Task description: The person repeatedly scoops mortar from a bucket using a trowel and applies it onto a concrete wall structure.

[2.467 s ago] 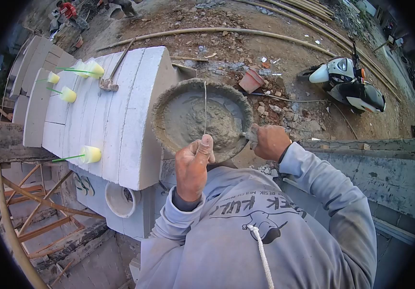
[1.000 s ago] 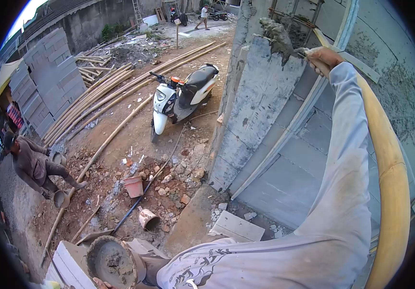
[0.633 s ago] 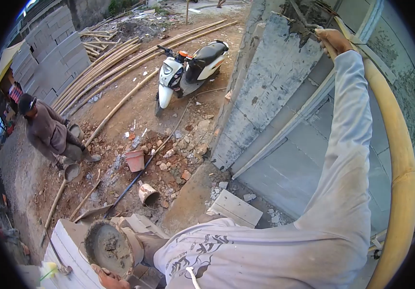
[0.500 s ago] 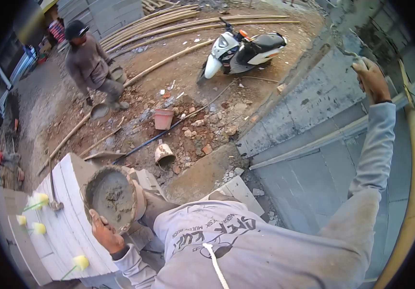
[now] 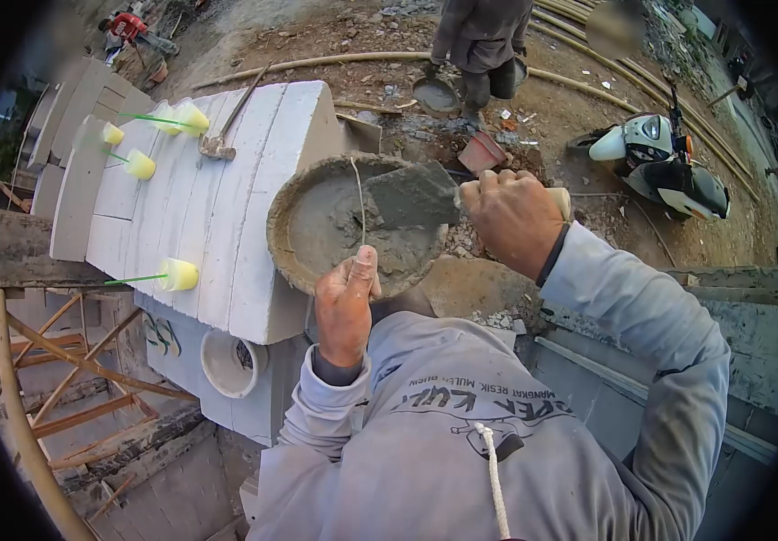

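My left hand is closed on the near rim of a round bucket, its thumb on top. Wet grey mortar lies inside, and a thin pale cord or wire crosses above it. In my right hand is the handle of a trowel, fingers wrapped round it. The trowel's mortar-coated blade points left over the bucket; I cannot tell how deep its edge sits in the mortar.
Left of the bucket are stacked pale blocks bearing a hammer and yellow drink cups. Beyond, a person holds a bucket. A scooter stands at right. Bamboo scaffolding is lower left.
My view has swung, shifting the scene. My right hand has come from the wall top to the bucket with the trowel. My left hand still holds the bucket.
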`<move>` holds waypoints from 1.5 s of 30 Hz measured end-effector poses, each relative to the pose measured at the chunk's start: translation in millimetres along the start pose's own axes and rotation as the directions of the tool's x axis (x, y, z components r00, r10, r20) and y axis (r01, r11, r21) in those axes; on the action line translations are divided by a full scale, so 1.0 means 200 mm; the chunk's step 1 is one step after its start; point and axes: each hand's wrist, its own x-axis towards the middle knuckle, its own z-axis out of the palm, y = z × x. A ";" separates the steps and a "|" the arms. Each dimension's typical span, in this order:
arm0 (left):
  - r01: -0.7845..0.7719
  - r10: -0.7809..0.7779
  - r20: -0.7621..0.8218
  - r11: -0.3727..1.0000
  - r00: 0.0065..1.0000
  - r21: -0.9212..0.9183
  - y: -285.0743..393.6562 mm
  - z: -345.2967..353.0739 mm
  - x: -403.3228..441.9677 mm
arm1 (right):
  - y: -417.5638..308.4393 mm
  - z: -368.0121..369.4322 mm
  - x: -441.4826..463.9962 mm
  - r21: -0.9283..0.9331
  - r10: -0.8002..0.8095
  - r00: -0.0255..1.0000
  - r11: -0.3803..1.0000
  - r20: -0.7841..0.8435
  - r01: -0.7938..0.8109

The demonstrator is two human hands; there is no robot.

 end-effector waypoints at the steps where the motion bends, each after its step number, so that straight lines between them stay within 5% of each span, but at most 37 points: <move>1: 0.002 -0.002 0.008 1.000 1.000 -0.005 0.01 0.01 -0.01 | -0.04 0.04 0.07 -0.106 -0.005 0.999 0.994 0.032 0.009; 2: -0.001 0.001 0.030 1.000 1.000 0.004 0.03 0.02 -0.02 | -0.08 0.09 0.12 -0.213 -0.007 0.998 0.977 0.064 0.021; 8: -0.066 0.056 0.155 0.996 0.986 0.063 0.01 0.08 -0.05 | -0.19 0.45 0.24 0.301 0.061 0.947 0.940 0.317 -0.162; 12: -0.027 0.033 0.193 0.999 0.981 -0.031 -0.04 0.06 -0.07 | -0.17 0.43 0.17 0.340 0.117 0.891 0.896 0.440 -0.285; 22: 0.037 -0.029 0.046 0.983 0.998 -0.181 0.03 0.00 -0.02 | -0.17 0.37 -0.02 0.472 0.199 0.956 0.835 0.218 -0.281; 45: 0.007 -0.007 -0.003 0.989 1.000 -0.145 0.02 0.01 0.02 | -0.07 0.35 -0.10 0.390 0.247 0.937 0.860 0.245 -0.329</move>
